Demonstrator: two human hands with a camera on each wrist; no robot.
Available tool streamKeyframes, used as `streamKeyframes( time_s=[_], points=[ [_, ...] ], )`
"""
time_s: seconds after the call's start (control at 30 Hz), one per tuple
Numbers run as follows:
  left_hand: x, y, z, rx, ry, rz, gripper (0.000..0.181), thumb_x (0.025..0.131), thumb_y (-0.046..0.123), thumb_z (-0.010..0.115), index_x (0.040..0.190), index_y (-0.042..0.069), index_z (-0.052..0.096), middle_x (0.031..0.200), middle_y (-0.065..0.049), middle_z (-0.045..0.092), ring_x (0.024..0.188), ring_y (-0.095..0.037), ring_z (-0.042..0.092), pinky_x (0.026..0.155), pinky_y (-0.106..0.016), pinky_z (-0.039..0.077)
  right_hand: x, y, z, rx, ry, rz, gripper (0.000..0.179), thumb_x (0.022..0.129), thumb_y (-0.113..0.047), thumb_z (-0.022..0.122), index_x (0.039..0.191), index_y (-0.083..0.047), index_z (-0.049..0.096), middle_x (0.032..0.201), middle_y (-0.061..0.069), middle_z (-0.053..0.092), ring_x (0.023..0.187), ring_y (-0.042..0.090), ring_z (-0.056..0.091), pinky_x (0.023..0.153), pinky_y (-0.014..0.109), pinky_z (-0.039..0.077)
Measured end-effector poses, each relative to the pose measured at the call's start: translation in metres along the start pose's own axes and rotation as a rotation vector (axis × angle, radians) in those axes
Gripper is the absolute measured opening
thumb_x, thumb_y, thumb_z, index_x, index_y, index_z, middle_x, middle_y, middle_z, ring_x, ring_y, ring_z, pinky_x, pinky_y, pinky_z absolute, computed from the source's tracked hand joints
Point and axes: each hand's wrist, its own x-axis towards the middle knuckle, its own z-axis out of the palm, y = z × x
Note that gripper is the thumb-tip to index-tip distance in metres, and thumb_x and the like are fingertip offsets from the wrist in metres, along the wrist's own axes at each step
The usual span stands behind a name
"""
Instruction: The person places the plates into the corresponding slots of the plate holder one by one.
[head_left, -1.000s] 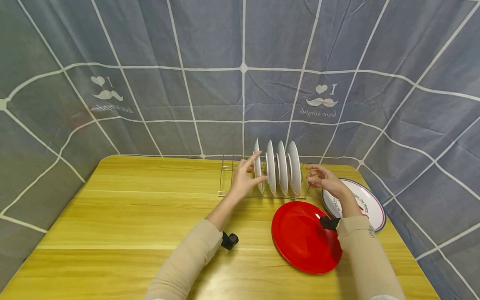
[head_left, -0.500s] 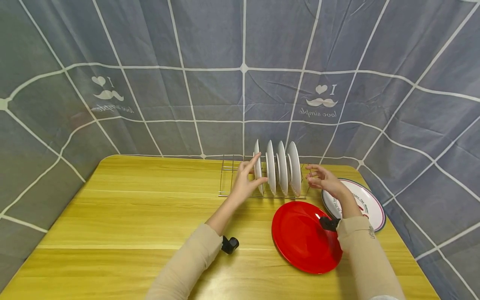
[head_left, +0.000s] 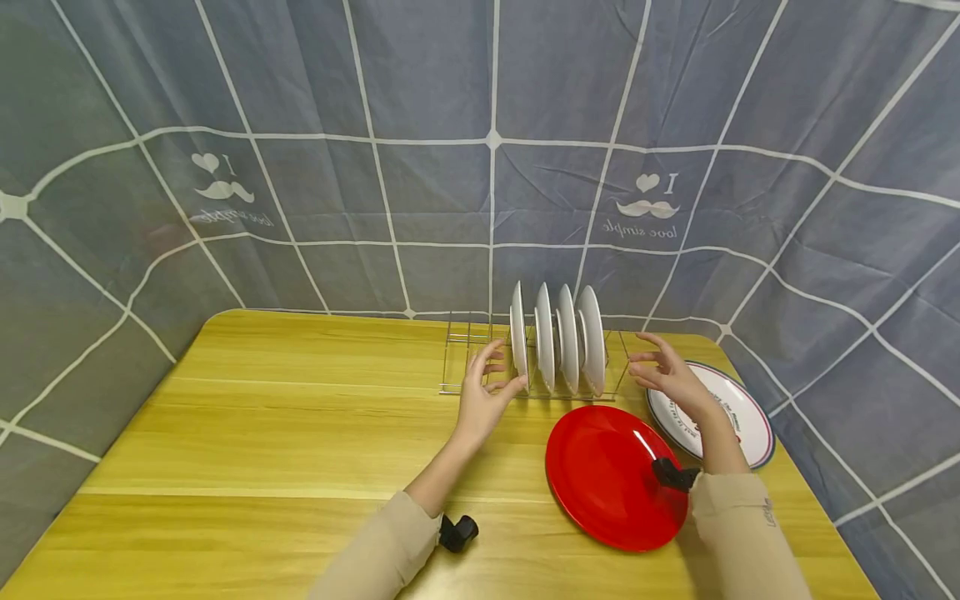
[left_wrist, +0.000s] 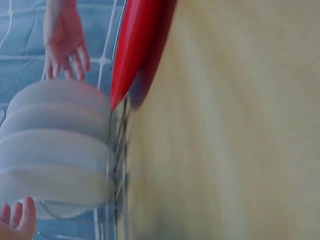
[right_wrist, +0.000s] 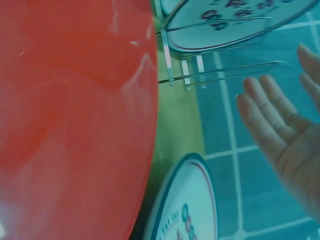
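Several white plates (head_left: 567,342) stand upright in a row in a wire dish rack (head_left: 453,367) at the back of the table. My left hand (head_left: 483,398) is at the rack's left part, thumb tip close to the leftmost plate (head_left: 519,333), its fingers relaxed and holding nothing. To the right of the rack's end, my right hand (head_left: 671,382) has loosely bent fingers with nothing between them. The right wrist view shows that hand's palm (right_wrist: 300,150) facing the rack wires (right_wrist: 220,75). In the left wrist view only some left fingers (left_wrist: 22,217) show, beside the plates.
A large red plate (head_left: 611,479) lies in front of the rack, partly under the right wrist's black camera (head_left: 675,475). Behind it, a white plate with a printed rim (head_left: 738,417) lies at the table's right edge. A grey grid-patterned curtain (head_left: 420,192) hangs behind.
My left hand has come away from the leftmost plate, toward me and lower. The right hand has drawn slightly right from the rack's end. The head view has shifted slightly.
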Motion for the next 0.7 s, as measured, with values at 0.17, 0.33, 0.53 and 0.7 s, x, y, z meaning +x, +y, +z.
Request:
streamKeyframes(
  time_s=[0.17,0.33,0.53,0.7],
  points=[
    [-0.015,-0.02,0.007,-0.043,-0.004,-0.123,0.054,0.077,0.0,0.069,0.126,-0.002,0.046,0.113,-0.025,0.048,0.103,-0.042,0.049,0.078,-0.035,0.052,-0.036,0.001,-0.002,-0.001,0.034,-0.017,0.059,0.094,-0.013,0.051,0.141,-0.003,0.017,0.125,0.029,0.041,0.099,0.01,0.058,0.085,0.027,0.051],
    [-0.027,-0.036,0.012,0.008,-0.109,-0.278,0.057,0.078,0.007,0.07,0.129,0.005,0.045,0.117,-0.023,0.048,0.101,-0.035,0.052,0.072,-0.034,0.054,-0.075,0.007,-0.002,0.053,0.023,-0.049,0.047,0.094,-0.007,0.049,0.137,-0.012,0.029,0.115,0.007,0.053,0.097,0.008,0.06,0.081,0.02,0.051],
    [-0.036,-0.044,0.016,-0.05,-0.222,-0.466,0.065,0.077,0.006,0.072,0.134,0.007,0.041,0.12,-0.023,0.046,0.092,-0.024,0.056,0.075,-0.042,0.055,-0.113,0.016,0.003,0.126,0.035,-0.019,0.043,0.094,-0.003,0.047,0.13,-0.023,0.037,0.11,-0.004,0.056,0.095,0.008,0.06,0.079,0.022,0.052],
    [-0.043,-0.049,0.022,-0.11,-0.284,-0.556,0.069,0.077,0.003,0.071,0.137,0.008,0.039,0.118,-0.021,0.046,0.081,-0.021,0.06,0.07,-0.043,0.056,-0.135,0.026,0.007,0.197,0.076,0.064,0.039,0.094,-0.005,0.048,0.128,-0.021,0.039,0.107,-0.003,0.055,0.092,0.009,0.06,0.076,0.031,0.055]
  ],
)
